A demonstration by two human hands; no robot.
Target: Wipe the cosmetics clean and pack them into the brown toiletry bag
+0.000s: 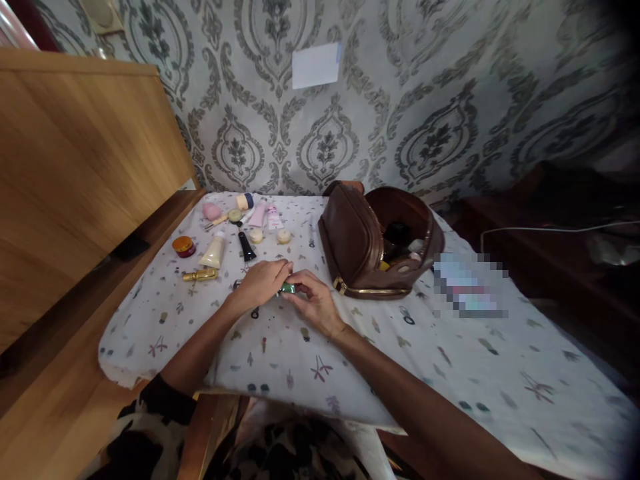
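Over the near side of the cloth-covered worktop, I have a small green item between my 2 hands, just left of the open brown bag. The fingers of my right hand grasp it at its near and far sides. My left hand curls over its other end, palm down; its own fingers hide what they hold, so I cannot tell how firmly they close. A dark tip shows beyond my left hand, and whether it belongs to the green item is unclear.

The green item is small and looks smooth, so too light a pinch, or a twist from 1 side only, could make it slip and drop onto the cloth. A sudden release might swing my left knuckles into the black tube just beyond, or the gold tube farther left, which looks round enough to roll. My right wrist is near the bag; a careless elbow or wrist could catch its hanging zipper edge and shake the things inside.
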